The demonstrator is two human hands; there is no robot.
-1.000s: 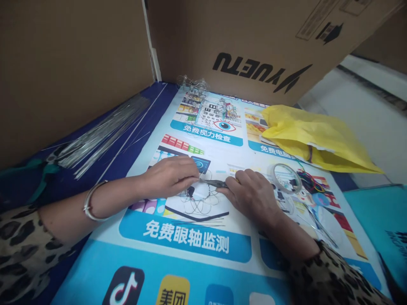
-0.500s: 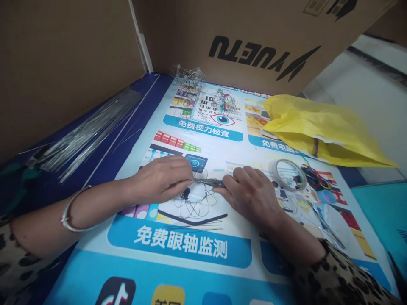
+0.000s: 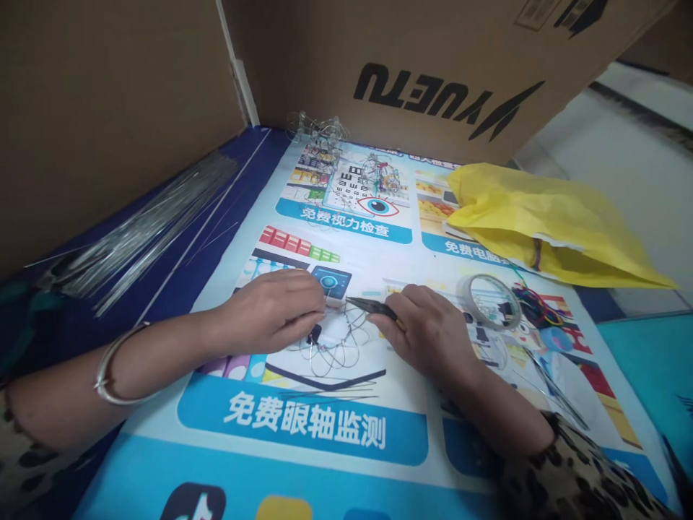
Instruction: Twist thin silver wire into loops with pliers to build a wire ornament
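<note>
My left hand (image 3: 281, 307) is closed in a pinch, with a thin wire end showing at its fingertips. Just below those fingers, a looped piece of thin wire (image 3: 338, 354) spreads over the printed sheet; whether it joins the pinched wire is hard to see. Needle-nose pliers (image 3: 373, 307) are gripped in my right hand (image 3: 433, 332). Their dark jaws point left toward my left fingertips, with a small gap between. A few short straight wires (image 3: 336, 393) lie in front of the loops.
Long straight wires (image 3: 157, 224) lie in a bundle at left. Tangled wire shapes (image 3: 325, 133) sit by the cardboard box (image 3: 422, 43). To the right are a tape roll (image 3: 492, 302), coloured wires (image 3: 541, 303), tweezers (image 3: 557, 390) and a yellow bag (image 3: 557, 217).
The pliers' jaws have drawn back to the right, away from my left fingertips. My left hand has stayed nearly in place, still pinched.
</note>
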